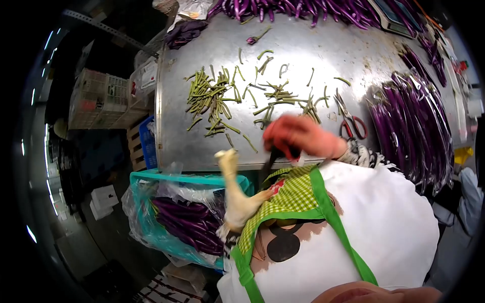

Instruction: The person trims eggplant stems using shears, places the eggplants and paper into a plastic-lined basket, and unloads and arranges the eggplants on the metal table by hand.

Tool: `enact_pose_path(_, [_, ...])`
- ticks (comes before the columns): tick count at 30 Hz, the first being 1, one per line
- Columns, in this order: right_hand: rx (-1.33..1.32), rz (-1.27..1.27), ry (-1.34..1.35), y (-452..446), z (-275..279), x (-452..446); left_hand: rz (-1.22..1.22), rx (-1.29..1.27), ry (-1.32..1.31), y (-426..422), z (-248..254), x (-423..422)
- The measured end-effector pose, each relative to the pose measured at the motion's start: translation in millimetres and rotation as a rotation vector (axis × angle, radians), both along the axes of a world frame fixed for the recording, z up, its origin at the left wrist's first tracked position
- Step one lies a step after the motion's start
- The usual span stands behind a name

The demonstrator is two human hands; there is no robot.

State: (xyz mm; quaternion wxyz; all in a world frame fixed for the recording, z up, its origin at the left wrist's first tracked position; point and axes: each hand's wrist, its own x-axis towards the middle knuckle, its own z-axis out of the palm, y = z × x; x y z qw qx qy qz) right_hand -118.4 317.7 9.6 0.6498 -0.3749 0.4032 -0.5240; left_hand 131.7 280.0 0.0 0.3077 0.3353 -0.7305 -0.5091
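Observation:
My right hand [303,137], in a red glove, is blurred over the table's near edge, its fingers curled. A dark thing [274,157] shows beneath those fingers, too smeared to name. My left hand [242,199] wears a cream glove and is held between the teal crate and my checked apron [293,194]. Its fingers are spread, one pointing up and another reaching right to the apron; I see nothing in it. Cut green eggplant stems [207,98] lie scattered on the metal table [202,151]. Red-handled scissors [348,118] rest partly open near my right hand.
A teal crate [151,175] lined with plastic holds purple eggplants [189,224] at the left. Bagged eggplants [411,129] lie on the right, and loose ones [293,7] line the far edge. A dark purple cloth-like bundle [186,33] sits at the far left corner.

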Motion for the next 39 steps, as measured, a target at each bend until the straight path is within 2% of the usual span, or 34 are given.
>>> enact_pose_path(1, [-0.067, 0.152, 0.055, -7, -6, 9, -0.071, 0.096, 0.009, 0, -10, -11])
enact_pose_path(2, [-0.443, 0.154, 0.266, -22, -18, 16, -0.133, 0.328, 0.053, 0, -27, -13])
enact_pose_path(3, [-0.384, 0.195, 0.327, -34, -21, 12, -0.147, 0.361, 0.018, -2, -47, -3])
enact_pose_path(4, [-0.324, 0.235, 0.388, -48, -24, 4, -0.128, 0.203, -0.085, -4, -44, 2])
enact_pose_path(5, [-0.396, 0.122, 0.501, -67, -29, -8, -0.012, 0.123, -0.117, -3, -38, 8])
enact_pose_path(6, [-0.338, 0.056, 0.599, -92, -55, -29, 0.107, 0.048, -0.150, 1, -37, 15])
enact_pose_path(7, [-0.257, -0.063, 0.738, -120, -70, -51, 0.314, 0.173, -0.017, 10, -54, 32])
enact_pose_path(8, [-0.332, -0.182, 0.891, -150, -96, -83, 0.444, 0.257, 0.083, 12, -49, 38])
enact_pose_path(9, [-0.165, -0.196, 0.911, -175, -100, -107, 0.576, 0.328, 0.198, 13, -43, 43])
enact_pose_path(10, [-0.285, -0.240, 1.124, -202, -126, -136, 0.681, 0.337, 0.231, 20, -34, 53])
enact_pose_path(11, [-0.310, -0.204, 1.263, -231, -157, -168, 0.726, 0.215, 0.157, 23, -30, 65])
enact_pose_path(12, [-0.329, -0.304, 1.417, -230, -168, -179, 0.752, 0.112, 0.059, 37, 2, 97])
enact_pose_path(13, [-0.378, -0.287, 1.568, -246, -172, -196, 0.844, 0.047, -0.037, 45, 23, 93])
enact_pose_path(16, [-0.170, -0.189, 1.728, -284, -148, -213, 0.996, 0.147, -0.004, 67, 33, 92])
enact_pose_path(18, [0.130, 0.082, 1.977, -299, -120, -200, 1.086, 0.082, -0.084, 81, 26, 95])
enact_pose_path(20, [0.168, 0.001, 1.993, -284, -120, -174, 1.104, 0.110, -0.151, 88, 29, 145])
enact_pose_path(22, [0.353, 0.091, 1.972, -301, -117, -164, 1.168, 0.170, -0.092, 96, 33, 154])
enact_pose_path(23, [0.138, 0.116, 2.038, -303, -122, -158, 1.191, 0.198, -0.057, 97, 33, 155])
enact_pose_path(24, [0.183, 0.206, 1.934, -315, -126, -152, 1.208, 0.229, -0.023, 98, 32, 157])
enact_pose_path(27, [0.243, 0.400, 1.667, -319, -25, -46, 1.239, 0.241, 0.057, 94, 18, 159])
enact_pose_path(28, [0.220, 0.431, 1.597, -322, -8, -16, 1.252, 0.233, 0.063, 88, 16, 162])
enact_pose_path(29, [0.137, 0.514, 1.603, -335, 0, -4, 1.207, 0.224, -0.061, 84, 21, 150])
enact_pose_path(30, [0.048, 0.593, 1.605, -344, 5, 22, 1.186, 0.170, 0.086, 76, 20, 146])
enact_pose_path(32, [-0.011, 0.702, 1.429, -337, 34, 73, 1.131, -0.008, -0.116, 76, 24, 154])
enact_pose_path(33, [-0.019, 0.672, 1.475, -307, 71, 109, 1.139, -0.063, -0.145, 80, 18, 159])
enact_pose_path(35, [-0.121, 0.803, 1.203, -305, 52, 122, 1.175, -0.115, -0.275, 94, 10, 173])
enact_pose_path(36, [-0.056, 0.838, 1.137, -289, 65, 134, 1.206, -0.128, -0.374, 100, 10, 176])
enact_pose_path(39, [-0.338, 1.246, 0.535, -280, 30, 130, 1.364, -0.060, -0.453, 120, -11, 194])
